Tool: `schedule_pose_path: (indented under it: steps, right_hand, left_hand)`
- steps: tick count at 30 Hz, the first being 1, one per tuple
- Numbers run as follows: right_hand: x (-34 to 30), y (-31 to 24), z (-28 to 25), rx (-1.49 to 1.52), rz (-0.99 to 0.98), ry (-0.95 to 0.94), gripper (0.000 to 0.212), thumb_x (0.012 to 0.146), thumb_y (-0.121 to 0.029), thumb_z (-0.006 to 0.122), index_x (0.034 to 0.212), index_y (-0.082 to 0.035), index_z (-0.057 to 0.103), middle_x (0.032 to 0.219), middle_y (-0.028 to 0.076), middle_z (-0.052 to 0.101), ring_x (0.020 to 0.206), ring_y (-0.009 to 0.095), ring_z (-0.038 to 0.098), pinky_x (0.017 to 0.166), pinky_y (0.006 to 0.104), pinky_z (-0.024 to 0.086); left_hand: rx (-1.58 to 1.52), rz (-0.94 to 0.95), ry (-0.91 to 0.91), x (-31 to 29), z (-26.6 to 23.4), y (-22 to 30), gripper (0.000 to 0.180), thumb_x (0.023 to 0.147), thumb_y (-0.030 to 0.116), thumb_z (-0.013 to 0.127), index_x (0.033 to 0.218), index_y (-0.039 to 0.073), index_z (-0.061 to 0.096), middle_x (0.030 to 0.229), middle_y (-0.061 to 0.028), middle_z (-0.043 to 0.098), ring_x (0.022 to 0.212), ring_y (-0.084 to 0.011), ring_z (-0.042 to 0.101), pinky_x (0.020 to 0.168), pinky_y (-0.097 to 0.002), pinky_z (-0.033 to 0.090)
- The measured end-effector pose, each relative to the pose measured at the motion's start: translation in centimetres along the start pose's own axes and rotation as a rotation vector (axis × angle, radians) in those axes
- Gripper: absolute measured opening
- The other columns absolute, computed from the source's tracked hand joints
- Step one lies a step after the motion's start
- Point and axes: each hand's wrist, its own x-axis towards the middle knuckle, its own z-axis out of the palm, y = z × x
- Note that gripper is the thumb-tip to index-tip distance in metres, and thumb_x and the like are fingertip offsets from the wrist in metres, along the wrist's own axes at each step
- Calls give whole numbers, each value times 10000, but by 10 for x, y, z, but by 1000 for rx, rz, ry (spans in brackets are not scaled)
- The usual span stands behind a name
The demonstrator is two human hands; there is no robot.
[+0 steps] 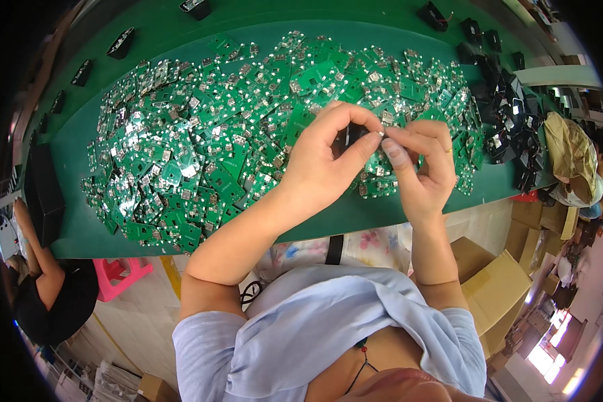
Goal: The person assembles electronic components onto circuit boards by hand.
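Note:
Both hands meet above the right part of a wide heap of small green circuit boards (231,164). My left hand (318,157) is closed in a pinch, thumb and index fingertips together. A dark, shiny piece (346,137) shows in the loop of these fingers; whether the hand holds it or it lies behind is unclear. My right hand (427,164) is closed too, its thumb and index fingertips pressed close to the left ones. A tiny light bit shows where the fingertips meet, too small to name.
The boards lie on a green table (281,234). Black plastic cases (509,117) are piled at the right, with several more along the far edge. Open cardboard boxes (496,288) stand at the lower right. Another person's arm (43,268) and a pink stool (124,276) are at the left.

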Motion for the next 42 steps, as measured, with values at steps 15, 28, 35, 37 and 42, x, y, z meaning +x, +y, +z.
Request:
schedule_pose_path:
  steps: [15, 28, 35, 37, 42]
  right_hand:
    - [7, -8, -12, -270, -219, -122, 193, 670, 41, 673, 823, -35, 582, 774, 66, 575, 594, 144, 566, 443, 243, 438]
    - [6, -10, -12, -283, -196, -134, 221, 659, 55, 659, 834, -41, 564, 780, 61, 560, 573, 170, 566, 438, 266, 451]
    - [8, -15, -15, -364, -189, -241, 204, 679, 28, 655, 842, -42, 553, 782, 66, 553, 557, 199, 571, 459, 292, 450]
    - [9, -14, -15, -364, -198, -235, 200, 683, 26, 652, 843, -41, 553, 781, 65, 551, 550, 199, 568, 458, 291, 449]
    - [8, -16, -14, -374, -185, -219, 188, 691, 24, 647, 841, -40, 553, 782, 63, 550, 542, 201, 565, 459, 295, 448]
  left_hand:
    - [128, 65, 92, -3, -1, 12, 281, 821, 22, 559, 1101, 51, 555, 1011, -34, 509, 865, -92, 526, 679, -202, 465]
    - [188, 148, 118, -5, 2, 15, 300, 802, 20, 573, 1099, 65, 570, 1002, -50, 520, 832, -115, 529, 657, -222, 450]
    - [263, 251, 149, -5, 3, 11, 298, 792, 14, 581, 1086, 66, 588, 985, -55, 527, 795, -116, 529, 625, -219, 436]
    - [269, 255, 149, -5, 3, 11, 299, 791, 13, 583, 1086, 66, 589, 984, -57, 528, 792, -117, 530, 624, -218, 435]
    - [248, 247, 143, -5, 3, 12, 307, 782, -1, 588, 1084, 56, 588, 982, -69, 531, 794, -133, 535, 640, -227, 442]
